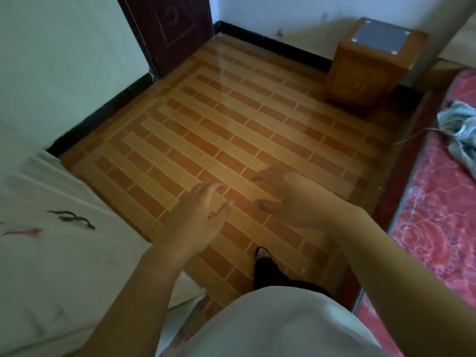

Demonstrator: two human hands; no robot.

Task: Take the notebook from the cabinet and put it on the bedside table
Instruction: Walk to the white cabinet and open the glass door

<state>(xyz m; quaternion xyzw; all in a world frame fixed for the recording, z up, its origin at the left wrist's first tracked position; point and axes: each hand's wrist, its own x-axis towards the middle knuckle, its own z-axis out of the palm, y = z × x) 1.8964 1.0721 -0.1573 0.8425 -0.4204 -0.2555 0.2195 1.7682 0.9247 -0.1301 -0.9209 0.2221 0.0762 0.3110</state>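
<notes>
The wooden bedside table stands at the far right against the wall, with a grey glass panel on its top. A white cabinet with painted marks fills the left edge. No notebook shows anywhere. My left hand hovers over the tiled floor with fingers spread and nothing in it. Just to its right, my right hand is also held out with fingers loosely curled and empty. Both hands are well short of the bedside table.
A bed with a red patterned cover runs along the right side, with a crumpled blue-grey cloth on it. A dark door stands at the back left. Orange brick-pattern floor lies between cabinet, bed and table. One foot shows below.
</notes>
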